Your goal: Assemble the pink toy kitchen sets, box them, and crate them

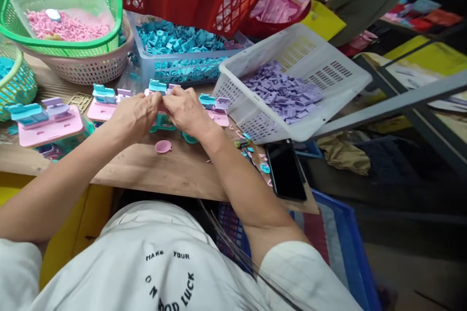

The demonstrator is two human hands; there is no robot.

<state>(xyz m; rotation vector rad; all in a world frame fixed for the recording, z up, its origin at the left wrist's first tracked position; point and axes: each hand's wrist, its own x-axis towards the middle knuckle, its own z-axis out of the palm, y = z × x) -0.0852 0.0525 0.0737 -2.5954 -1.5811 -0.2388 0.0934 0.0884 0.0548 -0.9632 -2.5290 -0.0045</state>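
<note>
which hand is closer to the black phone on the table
Right. The right hand works at the pink toy piece just up and left of the phone; the left hand sits farther left, beyond it.

Pink-and-teal toy piece (160, 88) between fingers

wood table (164, 167) | grey metal bar (394, 104) rt | even light

A bare wooden table (160, 167) carries the lot. At its left edge sits a pink plastic toy base with blue and lilac blocks (45, 124). A small round pink disc (163, 146) lies near the middle. A tilted white plastic basket of lilac pieces (292, 82) rests at the right, and a black phone (286, 171) lies at the front right corner.
</note>
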